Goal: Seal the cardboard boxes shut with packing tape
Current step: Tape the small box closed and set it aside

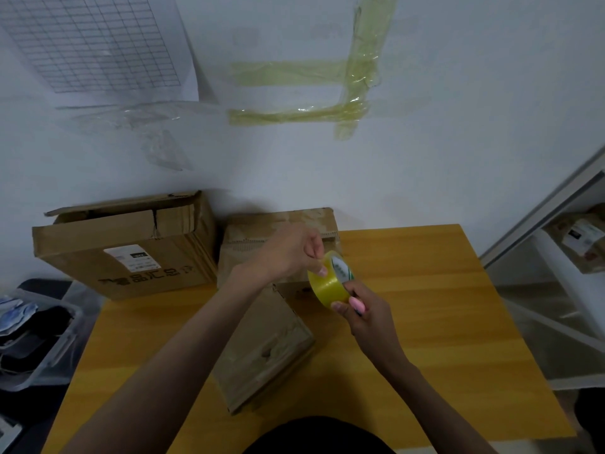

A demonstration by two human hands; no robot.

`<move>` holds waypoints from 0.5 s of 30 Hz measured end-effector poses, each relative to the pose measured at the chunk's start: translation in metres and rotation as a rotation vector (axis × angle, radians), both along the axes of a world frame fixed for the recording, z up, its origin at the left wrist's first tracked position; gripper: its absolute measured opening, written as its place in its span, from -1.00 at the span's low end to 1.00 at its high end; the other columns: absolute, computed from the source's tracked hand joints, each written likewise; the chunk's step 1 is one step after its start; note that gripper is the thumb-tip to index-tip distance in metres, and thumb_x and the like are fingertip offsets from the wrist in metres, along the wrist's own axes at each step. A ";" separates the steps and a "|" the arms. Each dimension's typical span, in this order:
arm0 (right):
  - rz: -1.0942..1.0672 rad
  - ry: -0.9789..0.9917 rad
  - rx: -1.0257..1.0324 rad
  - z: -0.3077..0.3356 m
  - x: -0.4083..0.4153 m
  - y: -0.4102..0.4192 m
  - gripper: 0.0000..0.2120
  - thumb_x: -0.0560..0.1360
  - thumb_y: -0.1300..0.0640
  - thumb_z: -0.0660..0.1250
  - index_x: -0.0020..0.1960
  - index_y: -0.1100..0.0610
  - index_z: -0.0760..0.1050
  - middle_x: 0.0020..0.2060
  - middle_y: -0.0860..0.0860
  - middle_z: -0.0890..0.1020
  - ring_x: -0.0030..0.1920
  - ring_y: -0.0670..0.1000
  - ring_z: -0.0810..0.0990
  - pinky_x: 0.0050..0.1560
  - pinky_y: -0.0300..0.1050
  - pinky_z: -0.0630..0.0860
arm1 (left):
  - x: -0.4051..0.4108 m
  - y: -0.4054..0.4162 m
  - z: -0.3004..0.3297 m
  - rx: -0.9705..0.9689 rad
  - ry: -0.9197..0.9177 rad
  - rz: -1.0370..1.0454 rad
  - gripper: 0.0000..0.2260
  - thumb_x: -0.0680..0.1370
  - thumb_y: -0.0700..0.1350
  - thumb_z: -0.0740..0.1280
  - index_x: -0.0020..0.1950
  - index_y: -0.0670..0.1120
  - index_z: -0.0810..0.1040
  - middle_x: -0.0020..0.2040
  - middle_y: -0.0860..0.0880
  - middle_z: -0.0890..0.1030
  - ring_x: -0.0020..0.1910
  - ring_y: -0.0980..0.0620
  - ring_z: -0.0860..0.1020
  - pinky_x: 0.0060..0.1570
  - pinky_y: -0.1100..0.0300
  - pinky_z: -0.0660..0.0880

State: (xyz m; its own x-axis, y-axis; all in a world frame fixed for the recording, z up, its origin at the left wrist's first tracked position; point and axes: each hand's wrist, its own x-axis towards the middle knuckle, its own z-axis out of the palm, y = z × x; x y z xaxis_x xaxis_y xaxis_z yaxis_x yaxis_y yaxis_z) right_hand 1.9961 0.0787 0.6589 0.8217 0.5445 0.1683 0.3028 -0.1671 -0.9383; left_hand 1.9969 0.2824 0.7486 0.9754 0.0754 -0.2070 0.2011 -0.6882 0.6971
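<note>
A yellow roll of packing tape (pixel 329 280) hangs in the air above the wooden table (pixel 442 322). My right hand (pixel 363 314) grips the roll from below, together with a pink object (pixel 356 304). My left hand (pixel 294 249) pinches the roll's upper edge with its fingertips. Under my arms a flat cardboard box (pixel 265 352) lies on the table near me. Behind my left hand, a second cardboard box (pixel 278 231) stands against the wall, partly hidden. A large cardboard box (pixel 131 247) with a white label sits at the back left, its top flaps loose.
Strips of old yellowish tape (pixel 294 73) and a grid sheet (pixel 88 44) cling to the white wall. Beside the table on the left sits a clear plastic bin (pixel 36 339) holding dark items. To the right is a white shelf (pixel 556 231) with a parcel.
</note>
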 end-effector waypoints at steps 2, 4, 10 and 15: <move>0.011 -0.009 -0.008 -0.001 -0.002 -0.001 -0.93 0.46 0.14 0.38 -0.11 0.14 0.55 -0.27 -0.09 0.56 -0.29 -0.12 0.48 -0.31 -0.32 0.35 | 0.001 0.003 0.000 0.010 0.047 -0.029 -0.78 0.37 -0.13 0.63 -0.20 0.02 0.60 -0.29 0.14 0.62 -0.29 0.24 0.56 -0.32 0.37 0.38; 0.014 -0.004 -0.011 -0.001 -0.002 -0.002 -0.92 0.46 0.13 0.38 -0.11 0.14 0.54 -0.28 -0.08 0.56 -0.29 -0.10 0.48 -0.32 -0.31 0.35 | 0.002 0.007 -0.001 -0.013 0.051 -0.070 -0.78 0.37 -0.12 0.63 -0.19 0.04 0.60 -0.35 0.17 0.63 -0.32 0.28 0.56 -0.33 0.39 0.38; 0.046 -0.018 0.005 0.005 0.001 -0.005 -0.97 0.48 0.17 0.38 -0.10 0.09 0.53 -0.27 -0.18 0.55 -0.26 -0.14 0.49 -0.29 -0.38 0.33 | 0.001 0.015 -0.005 -0.108 0.020 -0.051 -0.67 0.39 -0.06 0.62 0.09 -0.04 0.64 -0.23 0.07 0.72 -0.17 0.12 0.67 -0.04 -0.01 0.60; 0.066 -0.040 0.008 0.004 0.002 -0.007 -0.96 0.48 0.19 0.40 -0.09 0.11 0.55 -0.22 -0.13 0.59 -0.22 -0.13 0.52 -0.24 -0.37 0.36 | 0.000 0.018 -0.003 -0.106 0.012 -0.086 -0.72 0.53 -0.07 0.50 0.23 -0.07 0.69 -0.19 0.25 0.63 -0.32 0.38 0.54 -0.28 0.45 0.40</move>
